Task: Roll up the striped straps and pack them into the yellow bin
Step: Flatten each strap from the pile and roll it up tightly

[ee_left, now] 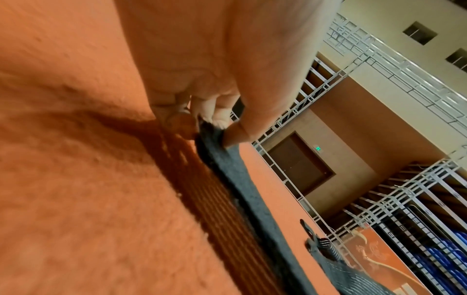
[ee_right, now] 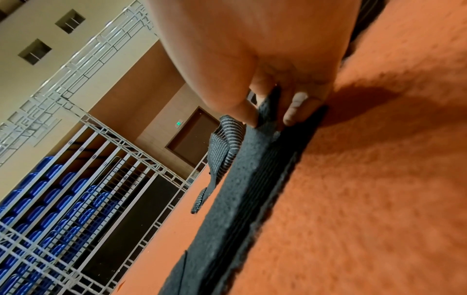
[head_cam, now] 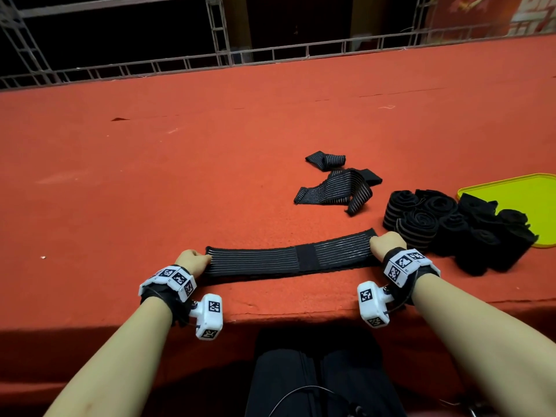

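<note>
Near table edge (head_cam: 270, 314): hands pinch strap (head_cam: 270, 260) ends, left (head_cam: 192, 260), right (head_cam: 386, 243).

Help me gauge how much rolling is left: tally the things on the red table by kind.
Flat strap, gripped at its ends by left hand and right hand: 1
Loose unrolled heaps: 2
Rolled straps: at least 6; the dark pile is hard to separate
Yellow bin: 1
Total: at least 10
</note>
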